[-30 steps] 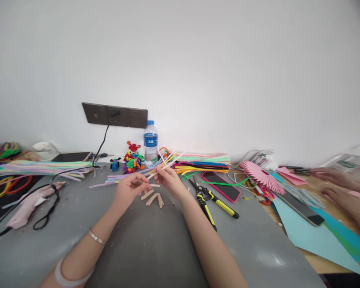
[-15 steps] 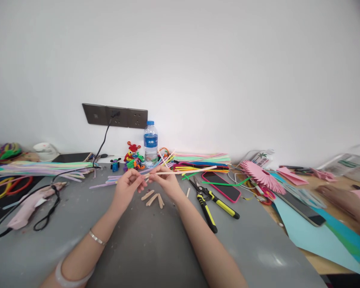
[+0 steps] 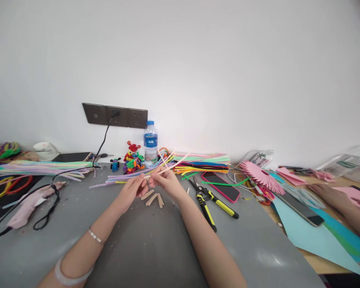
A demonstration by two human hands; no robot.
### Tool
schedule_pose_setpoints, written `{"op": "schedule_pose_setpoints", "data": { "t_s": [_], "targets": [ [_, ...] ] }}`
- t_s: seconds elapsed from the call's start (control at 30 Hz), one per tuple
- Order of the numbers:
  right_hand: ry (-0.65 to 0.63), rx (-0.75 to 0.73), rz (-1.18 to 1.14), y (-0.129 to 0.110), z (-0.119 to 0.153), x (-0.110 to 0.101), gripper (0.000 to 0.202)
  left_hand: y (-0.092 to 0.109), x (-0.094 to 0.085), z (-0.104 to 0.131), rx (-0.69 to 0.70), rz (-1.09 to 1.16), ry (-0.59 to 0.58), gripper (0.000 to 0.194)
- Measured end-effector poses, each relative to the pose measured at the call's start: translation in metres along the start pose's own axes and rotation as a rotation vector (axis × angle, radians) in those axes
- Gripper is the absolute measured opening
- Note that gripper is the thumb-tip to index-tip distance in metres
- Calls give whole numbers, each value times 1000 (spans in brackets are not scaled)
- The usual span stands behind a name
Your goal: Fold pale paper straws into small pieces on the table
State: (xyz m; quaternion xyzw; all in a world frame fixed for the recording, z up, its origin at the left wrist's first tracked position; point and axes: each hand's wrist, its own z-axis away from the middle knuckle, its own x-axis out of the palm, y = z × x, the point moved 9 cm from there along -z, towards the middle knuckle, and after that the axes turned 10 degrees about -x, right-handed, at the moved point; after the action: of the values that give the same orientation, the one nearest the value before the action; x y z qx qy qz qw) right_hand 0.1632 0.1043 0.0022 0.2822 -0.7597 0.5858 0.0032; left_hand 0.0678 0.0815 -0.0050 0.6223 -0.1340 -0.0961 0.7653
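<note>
Between my two hands runs a pale pipe cleaner (image 3: 180,161), its long free end slanting up to the right. My left hand (image 3: 135,187) pinches it near one end. My right hand (image 3: 167,182) grips it close by, thumb and fingertips pressed together. Another pale strand (image 3: 162,157) sticks up behind the right hand; I cannot tell whether it is joined to the held one. Just below the fingers, several short wooden stick pieces (image 3: 152,199) lie on the grey table (image 3: 150,248). Yellow-and-black pliers (image 3: 209,200) rest to the right of my right hand.
A water bottle (image 3: 151,145) and small pipe-cleaner figures (image 3: 134,160) stand by the wall. A pink glue gun (image 3: 27,209) with a black cord lies left. Bundled pipe cleaners (image 3: 202,163) and a pink-edged phone (image 3: 223,187) are right. Another person's hand (image 3: 333,198) rests far right.
The pipe cleaner's free end has swung upward and towards the left. My left hand has turned and dropped slightly, with its fingers closer to my right hand.
</note>
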Motion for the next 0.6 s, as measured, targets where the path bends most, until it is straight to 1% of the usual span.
{"op": "schedule_pose_setpoints", "data": {
  "t_s": [0.1,0.23,0.4,0.6],
  "targets": [
    [-32,-7,-27,-1,0,4,28,-3,1,-1,-16,40,-3,52],
    [-42,-11,-33,-1,0,5,28,-3,-1,-1,-15,56,15,52],
    [-21,-19,-11,-1,-1,2,30,-4,2,0,-58,127,-37,47],
    [39,3,12,4,-2,-6,30,-8,-4,-3,-91,87,-34,45]
  ]
}}
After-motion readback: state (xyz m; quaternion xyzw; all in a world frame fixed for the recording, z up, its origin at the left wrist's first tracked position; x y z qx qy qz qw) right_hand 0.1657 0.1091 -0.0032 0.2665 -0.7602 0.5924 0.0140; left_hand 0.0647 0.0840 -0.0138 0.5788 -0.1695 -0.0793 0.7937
